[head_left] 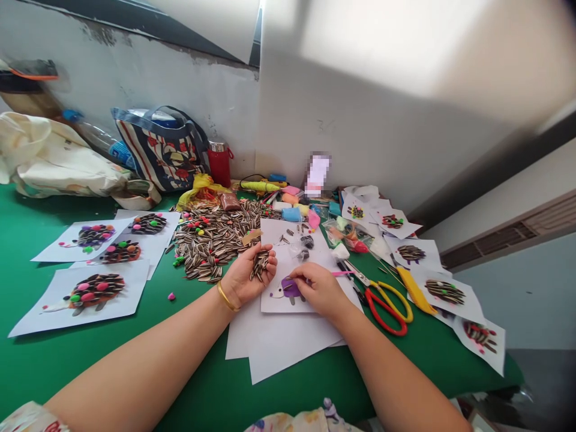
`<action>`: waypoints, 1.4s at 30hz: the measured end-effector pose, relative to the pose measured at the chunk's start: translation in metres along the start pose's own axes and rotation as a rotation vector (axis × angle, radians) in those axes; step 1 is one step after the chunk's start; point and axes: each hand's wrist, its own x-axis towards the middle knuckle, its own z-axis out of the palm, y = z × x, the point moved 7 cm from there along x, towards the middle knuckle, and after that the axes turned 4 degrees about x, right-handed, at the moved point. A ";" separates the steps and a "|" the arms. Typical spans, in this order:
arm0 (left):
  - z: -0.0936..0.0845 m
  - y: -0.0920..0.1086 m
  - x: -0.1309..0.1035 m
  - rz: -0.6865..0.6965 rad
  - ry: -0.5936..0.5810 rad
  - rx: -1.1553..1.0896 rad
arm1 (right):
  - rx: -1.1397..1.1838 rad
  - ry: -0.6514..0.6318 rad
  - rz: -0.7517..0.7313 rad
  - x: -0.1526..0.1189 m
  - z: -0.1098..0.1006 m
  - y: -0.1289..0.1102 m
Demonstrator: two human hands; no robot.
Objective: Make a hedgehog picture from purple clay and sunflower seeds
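My left hand (249, 273) is turned palm up, its fingers curled round a small heap of striped sunflower seeds (259, 266). With fingertips pinched, my right hand (317, 288) presses a sunflower seed (289, 279) at the purple clay body of a hedgehog figure (290, 289). The hedgehog has a white pointed face and small grey feet, and part of it is hidden by my right hand. It lies on a white sheet of paper (274, 305) on top of other sheets. Behind my left hand spreads a large pile of sunflower seeds (207, 246).
Finished hedgehog cards (135, 288) lie at the left, and more cards (450, 309) line the right edge. Red-and-yellow scissors (387, 306) rest right of the paper. Clay packs (292, 214), a red flask (219, 165) and a striped bag (157, 150) stand along the wall.
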 end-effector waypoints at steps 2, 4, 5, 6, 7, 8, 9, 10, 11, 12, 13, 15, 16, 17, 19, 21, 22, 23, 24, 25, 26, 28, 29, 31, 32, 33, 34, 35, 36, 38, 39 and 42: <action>0.000 0.000 0.000 -0.003 -0.002 -0.003 | 0.002 -0.003 0.000 0.000 0.000 0.000; -0.001 0.000 0.000 -0.003 -0.001 -0.004 | 0.004 -0.003 -0.002 0.000 0.001 0.000; -0.001 0.000 0.001 -0.002 -0.001 -0.004 | 0.004 -0.003 -0.003 0.000 0.001 0.000; -0.001 0.000 0.001 0.000 -0.003 -0.003 | 0.004 -0.002 -0.004 0.000 0.001 0.000; -0.001 0.000 0.001 0.002 -0.005 -0.001 | 0.004 -0.002 -0.004 0.000 0.001 0.000; -0.002 0.000 0.001 0.004 -0.006 0.000 | 0.004 -0.002 -0.005 0.000 0.001 0.000; -0.002 0.000 0.001 0.006 -0.005 0.002 | 0.004 -0.002 -0.006 0.000 0.001 0.000; -0.002 0.001 0.001 0.008 -0.005 0.002 | 0.005 -0.001 -0.009 0.000 0.001 0.001; -0.002 0.001 0.001 0.008 -0.004 0.003 | 0.007 -0.001 -0.011 0.000 0.001 0.001; -0.001 0.000 0.001 0.007 -0.004 0.003 | 0.009 0.000 -0.013 0.000 0.001 0.001; -0.001 0.000 0.001 0.006 -0.005 0.003 | 0.013 0.000 -0.015 0.000 0.001 0.002; -0.001 0.000 0.001 0.006 -0.007 0.005 | 0.018 0.000 -0.017 0.000 0.002 0.002; -0.001 0.000 0.001 0.006 -0.007 0.006 | 0.019 -0.001 -0.019 0.000 0.002 0.002; -0.001 0.000 0.001 0.006 -0.007 0.007 | 0.021 -0.001 -0.022 0.000 0.002 0.002; -0.001 0.000 0.001 0.005 -0.007 0.006 | 0.024 0.002 -0.032 0.000 0.002 0.001; -0.001 0.000 0.001 0.002 -0.011 0.004 | 0.030 0.003 -0.042 0.000 0.001 0.000; -0.002 0.000 0.001 0.001 -0.013 0.003 | 0.033 0.003 -0.046 0.000 0.001 -0.001; -0.002 0.000 0.002 0.003 -0.014 0.003 | 0.035 0.002 -0.049 0.000 0.001 -0.001; -0.002 0.000 0.002 0.003 -0.017 0.003 | 0.035 0.001 -0.054 0.000 0.001 -0.001; -0.002 0.000 0.002 0.005 -0.018 0.001 | 0.033 -0.001 -0.059 0.000 0.001 -0.002; -0.003 0.000 0.002 0.006 -0.020 0.000 | 0.031 -0.001 -0.065 0.000 0.001 -0.002; -0.003 0.000 0.003 0.009 -0.023 0.000 | 0.024 0.000 -0.077 0.000 0.001 -0.003; -0.004 0.000 0.003 0.008 -0.025 0.000 | 0.020 0.000 -0.084 0.000 0.001 -0.003; -0.004 0.000 0.003 0.009 -0.029 0.000 | 0.008 -0.005 -0.103 0.001 0.001 -0.005; -0.004 0.000 0.003 0.011 -0.030 0.001 | 0.001 -0.010 -0.116 0.001 0.001 -0.006; -0.004 0.000 0.003 0.011 -0.030 0.003 | -0.006 -0.015 -0.128 0.001 0.001 -0.007; -0.004 0.001 0.003 0.013 -0.028 0.005 | -0.012 -0.019 -0.140 0.001 0.002 -0.008; -0.004 0.001 0.003 0.015 -0.025 0.007 | -0.017 -0.024 -0.149 0.001 0.002 -0.009; -0.004 0.001 0.003 0.016 -0.021 0.009 | -0.022 -0.027 -0.154 0.002 0.003 -0.009; -0.004 0.001 0.003 0.015 -0.016 0.011 | -0.032 -0.034 -0.152 0.002 0.004 -0.008; -0.003 0.001 0.003 0.016 -0.015 0.010 | -0.037 -0.039 -0.149 0.002 0.004 -0.008; -0.003 0.000 0.002 0.012 -0.019 0.006 | -0.045 -0.057 -0.143 0.002 0.007 -0.006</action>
